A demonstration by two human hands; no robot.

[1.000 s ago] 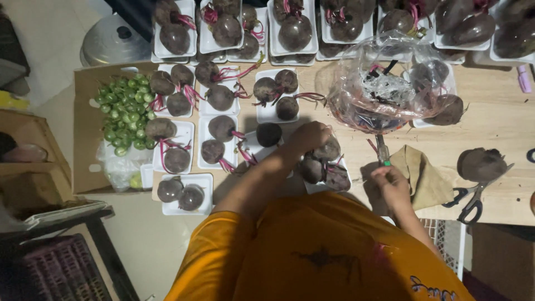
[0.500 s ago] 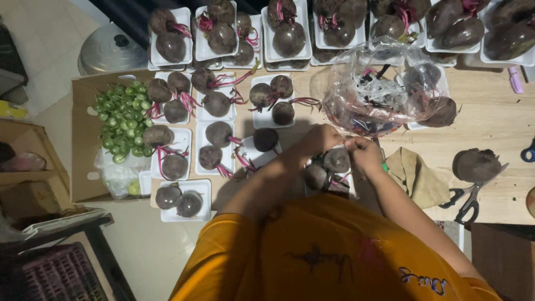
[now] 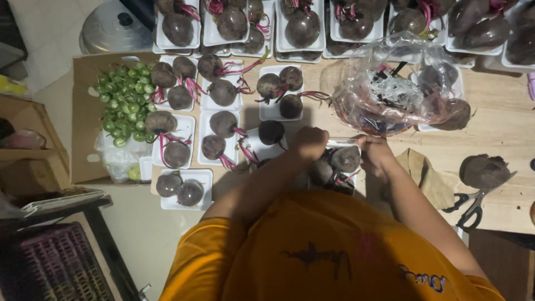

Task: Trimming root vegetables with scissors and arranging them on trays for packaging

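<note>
A white foam tray (image 3: 345,143) with three dark beetroots (image 3: 346,159) lies on the wooden table just in front of me. My left hand (image 3: 310,141) is curled over the tray's far left corner. At the tray's right edge, my right hand (image 3: 377,156) has its fingers closed on the rim. The two hands sit on opposite sides of the tray. My orange shirt hides the tray's near edge.
Several white trays of beetroots (image 3: 223,128) cover the table's left and far side. A clear plastic bag (image 3: 390,95) stands behind the tray. A tan cloth (image 3: 426,175), a loose beetroot (image 3: 484,170) and scissors (image 3: 473,203) lie right. Green round fruits (image 3: 122,106) fill a cardboard box (image 3: 83,139).
My right hand left the spot by the tan cloth and met the left hand above the tray. Both hands have since spread apart to the tray's two sides.
</note>
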